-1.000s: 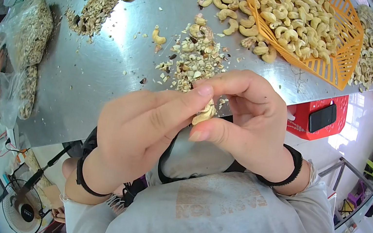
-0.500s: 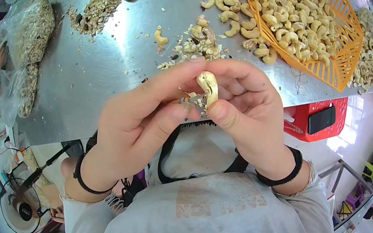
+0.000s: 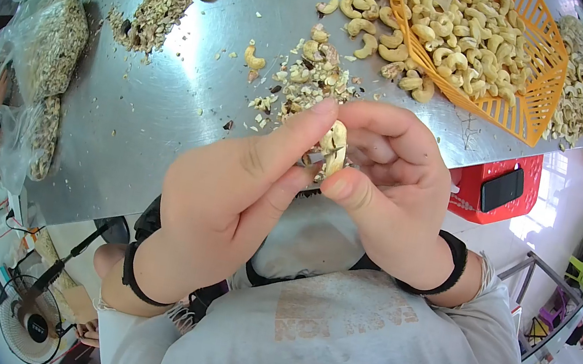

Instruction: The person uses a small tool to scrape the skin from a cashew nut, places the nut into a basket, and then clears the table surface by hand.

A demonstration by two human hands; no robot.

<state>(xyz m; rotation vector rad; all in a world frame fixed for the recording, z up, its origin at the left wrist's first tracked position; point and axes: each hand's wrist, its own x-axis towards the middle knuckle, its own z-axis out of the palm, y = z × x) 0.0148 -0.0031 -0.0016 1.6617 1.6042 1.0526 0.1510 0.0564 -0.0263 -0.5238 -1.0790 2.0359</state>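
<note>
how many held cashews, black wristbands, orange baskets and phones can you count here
cashew held between left hand and right hand: 1
black wristbands: 2
orange basket: 1
phone: 1
total: 5

faded orange lettering on the grey shirt (image 3: 342,318), upside down, too worn to read, nothing else legible
</note>
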